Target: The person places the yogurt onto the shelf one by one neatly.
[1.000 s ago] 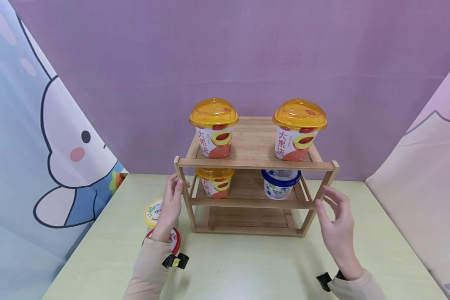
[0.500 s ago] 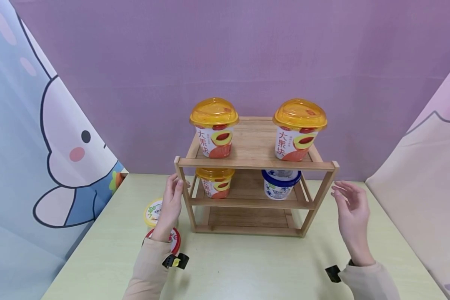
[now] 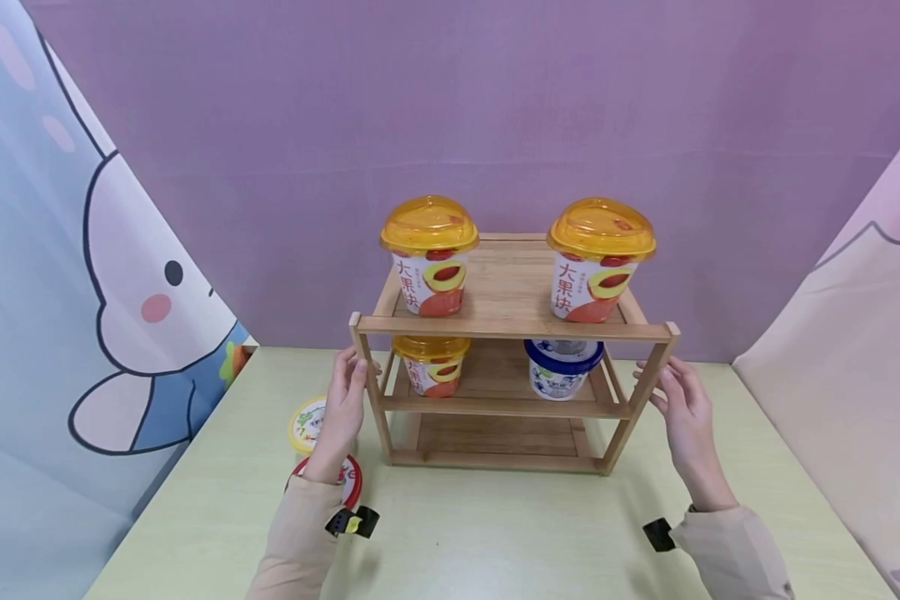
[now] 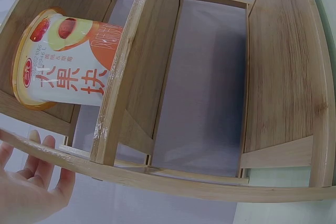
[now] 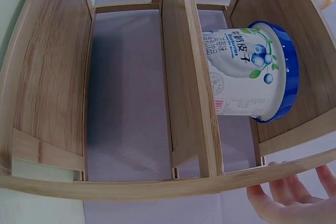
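Observation:
A three-tier wooden rack [image 3: 513, 408] stands on the table. My left hand [image 3: 342, 408] holds its left front post, thumb in front and fingertips showing past the post. My right hand [image 3: 692, 425] is round the right front post, a few fingertips visible behind it. The top tier bears two yogurt cups with orange domed lids, one left [image 3: 429, 258] and one right [image 3: 598, 262]. On the middle tier, a similar peach cup [image 4: 73, 59] sits at left and a blue-lidded blueberry cup [image 5: 247, 72] at right.
A yellow-lidded tub [image 3: 305, 427] and a red-lidded tub [image 3: 351, 482] stand on the pale table [image 3: 495, 533] at left, partly hidden by my left arm. A purple cloth backdrop [image 3: 510, 117] rises behind the rack.
My right hand first came away from the right post, out to the right, then moved back left and put its fingers round the post. Left hand and cups have stayed put.

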Motion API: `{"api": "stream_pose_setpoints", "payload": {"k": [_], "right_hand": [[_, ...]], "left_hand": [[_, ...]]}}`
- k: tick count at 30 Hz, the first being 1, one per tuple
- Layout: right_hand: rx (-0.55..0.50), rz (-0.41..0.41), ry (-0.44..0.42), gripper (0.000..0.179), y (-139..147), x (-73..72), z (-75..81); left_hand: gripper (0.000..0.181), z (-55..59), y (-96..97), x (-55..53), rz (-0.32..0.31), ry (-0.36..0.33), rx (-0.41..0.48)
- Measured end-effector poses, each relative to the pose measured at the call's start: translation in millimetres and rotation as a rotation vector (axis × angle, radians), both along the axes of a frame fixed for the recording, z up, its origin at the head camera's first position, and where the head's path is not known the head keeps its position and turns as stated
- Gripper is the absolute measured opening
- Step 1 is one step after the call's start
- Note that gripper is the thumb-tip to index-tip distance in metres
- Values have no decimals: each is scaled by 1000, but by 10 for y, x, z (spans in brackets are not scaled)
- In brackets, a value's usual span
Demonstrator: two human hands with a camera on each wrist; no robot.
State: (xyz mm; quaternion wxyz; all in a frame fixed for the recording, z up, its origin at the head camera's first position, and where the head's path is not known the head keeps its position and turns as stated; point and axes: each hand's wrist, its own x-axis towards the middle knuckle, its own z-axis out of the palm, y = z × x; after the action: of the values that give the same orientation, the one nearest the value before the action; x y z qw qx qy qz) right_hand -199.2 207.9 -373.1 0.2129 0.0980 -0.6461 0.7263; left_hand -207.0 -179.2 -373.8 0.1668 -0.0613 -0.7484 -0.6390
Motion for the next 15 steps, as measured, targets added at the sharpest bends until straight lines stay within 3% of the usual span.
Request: {"api": "stream_pose_setpoints", "payload": {"k": [15], "right_hand": [[24,-40,-65,15,11,-81,15]], "left_hand": [[33,-13,7,-16,23,20,0]]}}
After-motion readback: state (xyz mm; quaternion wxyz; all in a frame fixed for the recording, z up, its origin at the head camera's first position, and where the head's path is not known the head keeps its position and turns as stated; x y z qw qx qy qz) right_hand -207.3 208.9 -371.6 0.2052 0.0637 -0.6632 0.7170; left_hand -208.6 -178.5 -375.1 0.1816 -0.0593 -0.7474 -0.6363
